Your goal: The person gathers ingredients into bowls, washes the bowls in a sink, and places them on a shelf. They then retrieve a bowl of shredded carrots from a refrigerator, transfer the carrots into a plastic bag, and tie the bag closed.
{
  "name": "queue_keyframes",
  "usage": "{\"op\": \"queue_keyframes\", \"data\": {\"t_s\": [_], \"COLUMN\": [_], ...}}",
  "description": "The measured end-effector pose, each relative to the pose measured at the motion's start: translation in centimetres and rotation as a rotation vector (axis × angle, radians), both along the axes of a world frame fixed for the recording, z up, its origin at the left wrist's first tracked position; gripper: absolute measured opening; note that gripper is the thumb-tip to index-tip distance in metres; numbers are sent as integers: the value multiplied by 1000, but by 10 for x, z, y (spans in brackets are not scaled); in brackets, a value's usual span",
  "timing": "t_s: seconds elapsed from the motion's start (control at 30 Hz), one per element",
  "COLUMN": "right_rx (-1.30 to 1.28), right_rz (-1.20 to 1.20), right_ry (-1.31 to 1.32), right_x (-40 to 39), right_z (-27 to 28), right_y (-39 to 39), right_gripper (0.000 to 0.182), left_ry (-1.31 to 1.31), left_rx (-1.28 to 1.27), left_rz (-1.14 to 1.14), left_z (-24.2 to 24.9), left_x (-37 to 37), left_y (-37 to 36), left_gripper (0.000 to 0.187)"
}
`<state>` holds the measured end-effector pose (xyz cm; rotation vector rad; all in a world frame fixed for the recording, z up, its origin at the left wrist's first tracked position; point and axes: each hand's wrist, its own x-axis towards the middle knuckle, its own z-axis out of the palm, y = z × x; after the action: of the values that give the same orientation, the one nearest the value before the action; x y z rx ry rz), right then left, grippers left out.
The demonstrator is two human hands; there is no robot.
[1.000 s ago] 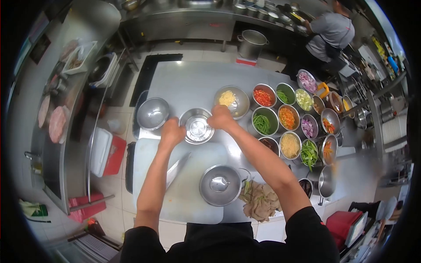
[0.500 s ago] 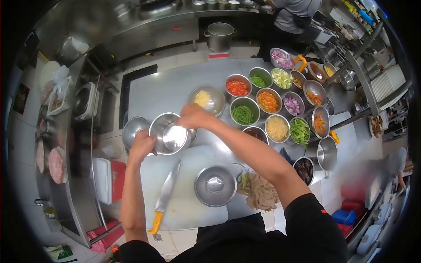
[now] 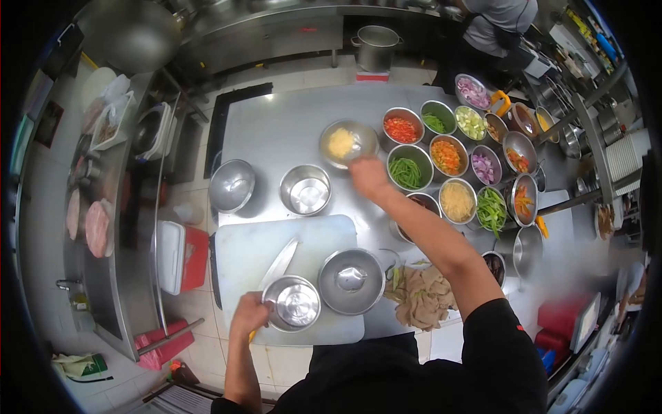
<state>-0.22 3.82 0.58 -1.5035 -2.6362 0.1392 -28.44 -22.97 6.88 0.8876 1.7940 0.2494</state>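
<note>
Down from the far side of the cutting board to its near part has come a small steel bowl, its rim now grasped by the left hand. It hides part of the knife and sits just beside a wider bowl. Beyond the board, another steel bowl stands upright on the bench. The right hand has moved to the near rim of the shallow bowl with chopped pale-yellow food; whether its grip is closed on that rim, I cannot tell. Right of it stand containers of cut vegetables, among them green beans and diced carrot. The red mark on the right sleeve is too small to read.
</note>
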Motion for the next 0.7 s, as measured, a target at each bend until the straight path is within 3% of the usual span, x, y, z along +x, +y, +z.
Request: {"op": "queue_keyframes", "data": {"t_s": [0.03, 0.2, 0.27, 0.33, 0.37, 0.4, 0.5, 0.6, 0.67, 0.7], "right_rx": [134, 205, 277, 322, 321, 304, 291, 281, 267, 236], "right_rz": [34, 104, 139, 181, 190, 213, 328, 488, 575, 626], "right_ry": [71, 193, 269, 367, 365, 364, 418, 538, 604, 589], "right_x": [1, 3, 4, 6, 7, 6, -3, -21, -33, -38], "right_z": [2, 10, 19, 28, 34, 41, 67, 83, 90, 93], "right_y": [0, -14, -21, -29, -34, -39, -66, -109, -131, -139], "right_gripper": [19, 18, 17, 20, 20, 22, 26, 23, 20, 21], "left_ry": [-1, 80, 429, 508, 432, 227, -476, -945, -1264, -1261], "left_rx": [-29, 41, 184, 342, 409, 510, 489, 333, 359, 368], "left_rz": [-6, -109, -237, -63, 72, 170, 411, 480, 477, 494], "left_z": [-3, -20, 5, 15, -1, -4, 22, 0, 14, 7], "left_x": [3, 0, -1, -6, -17, -17, 18, 38, 41, 38], "left_y": [-6, -24, -15, 1, 8, 20, 63, 92, 92, 87], "left_gripper": [17, 22, 34, 45, 45, 44, 43, 75, 70, 70]}}
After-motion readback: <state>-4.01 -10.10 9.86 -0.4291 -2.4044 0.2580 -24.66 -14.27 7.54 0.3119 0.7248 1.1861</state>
